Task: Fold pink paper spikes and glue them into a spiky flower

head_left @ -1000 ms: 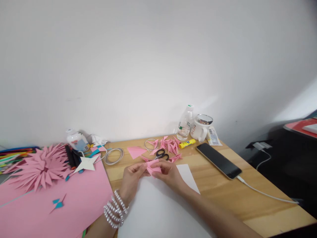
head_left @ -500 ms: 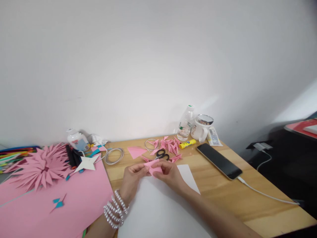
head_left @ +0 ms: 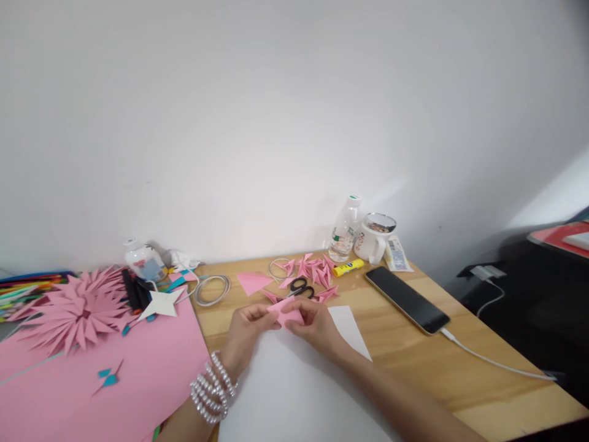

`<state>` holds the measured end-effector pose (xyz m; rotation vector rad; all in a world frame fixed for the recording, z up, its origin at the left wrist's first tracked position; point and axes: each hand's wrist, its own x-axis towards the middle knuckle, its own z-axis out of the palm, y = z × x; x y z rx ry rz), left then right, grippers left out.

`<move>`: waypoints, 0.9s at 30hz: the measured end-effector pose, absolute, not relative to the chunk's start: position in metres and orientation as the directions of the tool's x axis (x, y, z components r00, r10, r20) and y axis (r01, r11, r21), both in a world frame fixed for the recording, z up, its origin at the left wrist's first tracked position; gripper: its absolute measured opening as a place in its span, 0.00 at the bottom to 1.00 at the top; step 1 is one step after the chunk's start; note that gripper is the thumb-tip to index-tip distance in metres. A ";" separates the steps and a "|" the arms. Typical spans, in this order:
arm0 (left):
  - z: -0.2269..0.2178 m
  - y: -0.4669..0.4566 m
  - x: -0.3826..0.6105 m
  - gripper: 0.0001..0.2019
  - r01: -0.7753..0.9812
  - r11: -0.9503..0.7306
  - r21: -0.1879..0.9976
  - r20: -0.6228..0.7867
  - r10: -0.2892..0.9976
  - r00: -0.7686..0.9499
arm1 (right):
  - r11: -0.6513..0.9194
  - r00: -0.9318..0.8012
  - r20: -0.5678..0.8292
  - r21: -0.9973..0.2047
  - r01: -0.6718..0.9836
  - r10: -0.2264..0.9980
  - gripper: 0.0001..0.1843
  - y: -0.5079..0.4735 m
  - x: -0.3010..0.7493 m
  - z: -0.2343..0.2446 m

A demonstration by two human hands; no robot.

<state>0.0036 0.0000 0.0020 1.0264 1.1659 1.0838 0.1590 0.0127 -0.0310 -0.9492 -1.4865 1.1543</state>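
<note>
Both of my hands meet over a white sheet (head_left: 294, 393) at the middle of the wooden desk (head_left: 414, 362). My left hand (head_left: 246, 334), with a pearl bracelet on the wrist, pinches one side of a small folded pink paper piece (head_left: 288, 314). My right hand (head_left: 313, 324) pinches its other side with fingers closed over it. Just beyond my fingers lie black scissors (head_left: 301, 286) and a cluster of folded pink paper points (head_left: 315, 270).
A large pink sheet (head_left: 101, 380) with a spiky pink paper flower (head_left: 76, 310) lies left. A phone (head_left: 407, 299) on a cable, a yellow glue stick (head_left: 348, 267), a water bottle (head_left: 345, 230) and a mug (head_left: 373, 236) stand at the back right. A coiled cable (head_left: 211, 288) lies behind.
My fingers have shifted slightly on the pink paper piece, pressing it flatter and lower; both hands stay in the same spot.
</note>
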 end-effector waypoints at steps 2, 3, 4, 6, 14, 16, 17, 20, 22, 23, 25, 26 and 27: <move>0.003 0.000 0.003 0.08 -0.052 0.200 0.978 -0.197 0.979 0.057 | 0.234 -0.217 0.225 -0.972 0.014 0.950 0.10 0.013 0.159 -0.031; 0.003 0.000 0.002 0.09 -0.038 0.206 0.978 -0.204 0.977 0.056 | 0.231 -0.226 0.222 -0.973 0.011 0.948 0.10 0.013 0.160 -0.030; 0.003 0.000 0.002 0.09 -0.035 0.209 0.977 -0.207 0.977 0.057 | 0.228 -0.235 0.221 -0.974 0.006 0.947 0.11 0.013 0.160 -0.030; 0.002 0.000 0.001 0.09 -0.040 0.213 0.976 -0.211 0.976 0.054 | 0.231 -0.241 0.221 -0.973 0.011 0.945 0.11 0.012 0.160 -0.027; -0.004 -0.001 0.005 0.08 -0.071 0.187 0.980 -0.184 0.982 0.042 | 0.330 -0.193 0.303 -0.934 0.133 0.933 0.04 0.010 0.157 -0.025; -0.001 -0.002 0.006 0.09 -0.080 0.199 0.977 -0.194 0.978 0.073 | 0.341 -0.199 0.312 -0.930 0.135 0.929 0.03 0.011 0.158 -0.026; 0.000 -0.002 0.006 0.10 -0.086 0.206 0.975 -0.197 0.975 0.100 | 0.336 -0.200 0.307 -0.932 0.134 0.931 0.04 0.012 0.159 -0.027; 0.002 -0.002 0.006 0.12 -0.134 0.210 0.968 -0.188 0.969 0.163 | 0.306 -0.210 0.274 -0.942 0.140 0.939 0.04 0.015 0.162 -0.027; 0.001 -0.002 0.005 0.12 -0.189 0.210 0.959 -0.180 0.970 0.165 | 0.312 -0.220 0.276 -0.938 0.149 0.936 0.04 0.016 0.163 -0.026; 0.000 -0.002 0.005 0.11 -0.214 0.211 0.954 -0.179 0.971 0.162 | 0.325 -0.223 0.288 -0.933 0.153 0.931 0.04 0.016 0.163 -0.025; -0.002 -0.001 0.006 0.10 -0.239 0.213 0.947 -0.177 0.970 0.164 | 0.349 -0.214 0.313 -0.924 0.157 0.925 0.05 0.016 0.163 -0.024; -0.003 -0.002 0.006 0.10 -0.234 0.209 0.950 -0.173 0.971 0.165 | 0.355 -0.206 0.320 -0.921 0.162 0.925 0.05 0.015 0.162 -0.024; -0.004 -0.002 0.007 0.10 -0.220 0.199 0.955 -0.166 0.973 0.163 | 0.356 -0.195 0.323 -0.919 0.168 0.926 0.05 0.014 0.161 -0.025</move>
